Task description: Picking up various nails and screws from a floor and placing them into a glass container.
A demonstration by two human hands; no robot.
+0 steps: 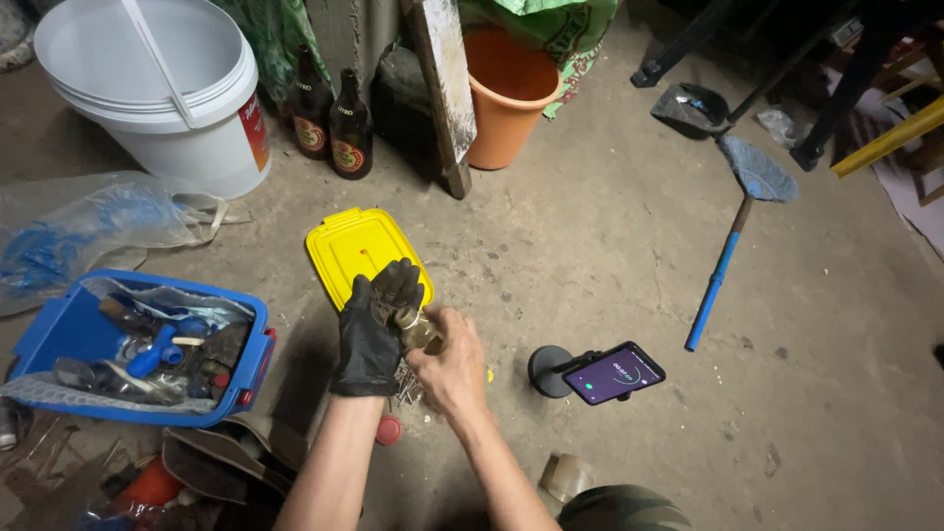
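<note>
**Brass-coloured fitting gripped between both hands over the concrete floor**

Concrete floor point(610, 246) carries everything I see from the head camera, so I go by its edges. At the far-left corner stands a white bucket point(162, 93), with two brown bottles point(329, 113) just beside it and an orange pot point(506, 93) further along the far edge. Near the left edge sits a blue crate point(54, 329) full of pipe bits and plastic. A blue-handled brush point(733, 246) lies toward the right side. A yellow lid point(356, 251) lies flat near the middle, just beyond the hands, and a phone on a stand point(615, 374) sits just right of them.

My left hand point(374, 334), in a black glove, is curled around a small metal fitting point(415, 329); my right hand point(447, 364), bare, is closed on its near end. The fitting is held above the floor, near the lid's front edge, over a scatter of small nails point(408, 388).

I judge the piece stiff, dense for its size and not fragile. Its rounded metal may slip on bare skin, so the gloved palm should take the body, with the bare fingers at the end.
</note>
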